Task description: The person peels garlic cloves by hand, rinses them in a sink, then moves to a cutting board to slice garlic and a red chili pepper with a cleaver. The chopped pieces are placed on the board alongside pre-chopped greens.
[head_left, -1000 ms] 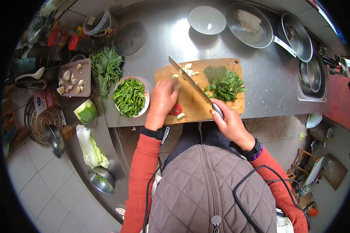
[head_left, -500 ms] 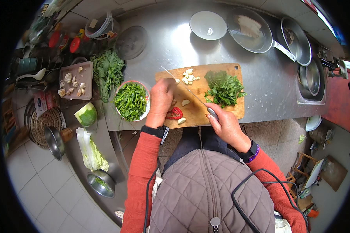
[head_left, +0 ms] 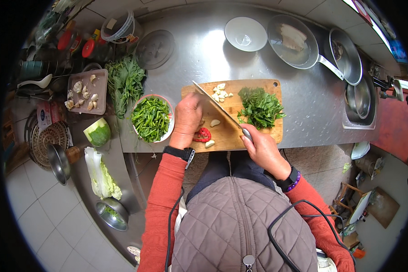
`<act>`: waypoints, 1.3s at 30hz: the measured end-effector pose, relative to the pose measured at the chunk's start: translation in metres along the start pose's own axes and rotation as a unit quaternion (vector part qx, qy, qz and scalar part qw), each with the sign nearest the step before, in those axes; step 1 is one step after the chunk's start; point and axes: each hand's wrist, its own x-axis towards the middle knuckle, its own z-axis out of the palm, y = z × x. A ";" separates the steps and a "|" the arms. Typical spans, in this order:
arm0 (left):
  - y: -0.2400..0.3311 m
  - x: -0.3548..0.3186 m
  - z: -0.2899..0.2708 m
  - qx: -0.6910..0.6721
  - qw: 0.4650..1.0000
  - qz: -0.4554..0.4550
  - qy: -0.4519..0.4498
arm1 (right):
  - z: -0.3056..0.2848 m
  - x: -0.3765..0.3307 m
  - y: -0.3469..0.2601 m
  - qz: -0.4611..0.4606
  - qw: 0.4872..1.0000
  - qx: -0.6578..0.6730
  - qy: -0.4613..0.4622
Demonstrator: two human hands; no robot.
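Observation:
My right hand (head_left: pixel 263 147) grips the handle of a kitchen knife (head_left: pixel 217 105), whose blade slants up and left over the wooden cutting board (head_left: pixel 233 140). My left hand (head_left: pixel 189 115) is closed at the board's left side, close to the blade; what its fingers hold, if anything, is hidden. Beyond the blade lies a small heap of peeled garlic (head_left: pixel 220 93), partly covered by the knife. Chopped leafy greens (head_left: pixel 260 109) sit on the board's right half. Between my hands are a garlic clove (head_left: pixel 215 123), a sliced red chili (head_left: pixel 203 134) and another clove (head_left: pixel 209 143).
Left of the board stands a bowl of cut green stalks (head_left: pixel 152 119), beside leafy herbs (head_left: pixel 124 84) and a tray of garlic bulbs (head_left: pixel 87 93). A white bowl (head_left: pixel 245 34) and a frying pan (head_left: pixel 299 54) are at the back. Napa cabbage (head_left: pixel 99 174) lies lower left.
The knife blade has turned, so more of its flat side shows. My left hand stays closed in nearly the same place. The whole view has shifted slightly.

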 end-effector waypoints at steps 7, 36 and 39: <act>-0.002 -0.001 0.002 0.011 1.000 -0.006 -0.002 | 0.007 0.005 0.004 -0.016 0.999 0.010 0.032; -0.005 -0.003 0.002 0.010 1.000 -0.013 -0.002 | 0.010 0.010 0.013 -0.012 1.000 -0.005 0.017; -0.005 -0.002 0.004 -0.005 1.000 -0.013 0.002 | 0.002 0.008 0.009 -0.013 1.000 -0.010 0.004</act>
